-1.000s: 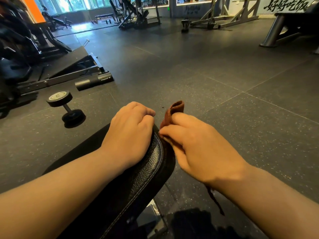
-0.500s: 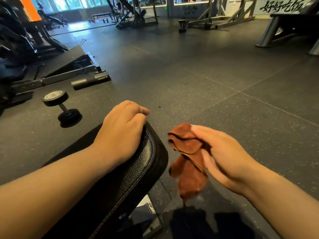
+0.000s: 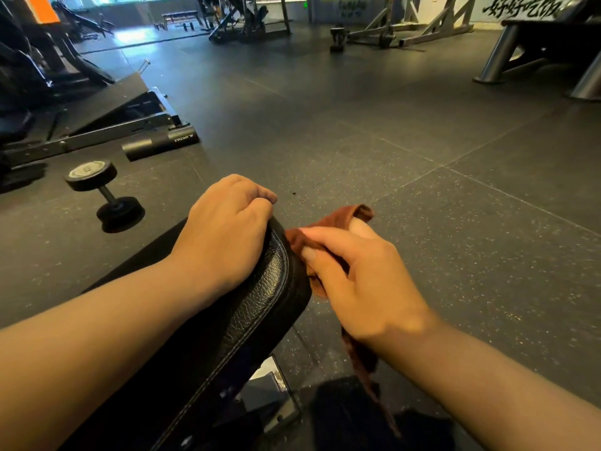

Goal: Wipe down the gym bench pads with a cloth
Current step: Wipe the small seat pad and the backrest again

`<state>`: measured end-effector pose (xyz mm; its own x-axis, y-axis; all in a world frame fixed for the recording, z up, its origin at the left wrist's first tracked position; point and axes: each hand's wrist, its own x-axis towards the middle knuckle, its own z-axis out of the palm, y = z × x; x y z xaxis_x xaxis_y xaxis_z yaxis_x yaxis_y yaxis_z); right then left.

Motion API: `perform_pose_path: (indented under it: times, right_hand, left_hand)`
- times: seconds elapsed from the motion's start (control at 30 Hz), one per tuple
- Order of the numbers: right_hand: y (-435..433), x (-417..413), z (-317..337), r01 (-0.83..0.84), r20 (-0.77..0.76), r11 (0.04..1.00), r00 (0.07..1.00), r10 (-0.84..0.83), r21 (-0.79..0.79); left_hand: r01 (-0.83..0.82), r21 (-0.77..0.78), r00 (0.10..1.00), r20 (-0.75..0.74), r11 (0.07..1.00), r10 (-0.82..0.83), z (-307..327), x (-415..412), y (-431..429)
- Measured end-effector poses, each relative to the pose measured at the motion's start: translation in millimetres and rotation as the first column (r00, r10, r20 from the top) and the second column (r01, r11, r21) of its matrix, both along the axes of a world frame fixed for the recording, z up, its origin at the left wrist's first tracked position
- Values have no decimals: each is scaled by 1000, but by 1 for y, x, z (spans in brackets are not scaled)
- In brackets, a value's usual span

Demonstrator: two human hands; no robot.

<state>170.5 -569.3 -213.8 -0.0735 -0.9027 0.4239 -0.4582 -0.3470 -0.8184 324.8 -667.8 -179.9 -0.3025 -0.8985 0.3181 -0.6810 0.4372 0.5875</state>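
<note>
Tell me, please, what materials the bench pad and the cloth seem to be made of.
The bench pad looks like black vinyl or leather with a pebbled, slightly glossy grain and a stitched seam along its edge. The cloth looks like soft, matte, reddish-brown terry or microfibre: it folds and hangs limply from the right hand.

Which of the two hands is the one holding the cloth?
The right hand: it grips the brown cloth against the side edge of the bench pad. The left hand rests bare on the pad's top.

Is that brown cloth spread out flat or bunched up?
Bunched up. The reddish-brown cloth is crumpled in the right hand, pressed against the black padded bench's edge, one end dangling below.
</note>
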Motion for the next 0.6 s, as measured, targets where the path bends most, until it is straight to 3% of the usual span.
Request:
perform_pose_path:
  times: [0.1,0.23,0.33,0.47,0.6]
  right_hand:
    - [-15,11,3,58,-85,997,995,-54,48]
    - [33,18,-13,74,112,997,991,-70,-26]
    - [44,23,-18,71,141,997,988,-68,-20]
    - [7,22,2,229,-32,972,973,-228,55]
    - [28,57,-16,215,176,976,960,-218,37]
  left_hand:
    - [-17,5,1000,17,1000,17,4,-2,3]
    - [-14,-13,998,62,1000,15,7,-5,6]
    - [-35,-4,998,59,999,35,8,-4,9]
    - [-34,-17,996,79,999,35,9,-5,12]
    - [-17,-47,998,61,999,20,4,-3,9]
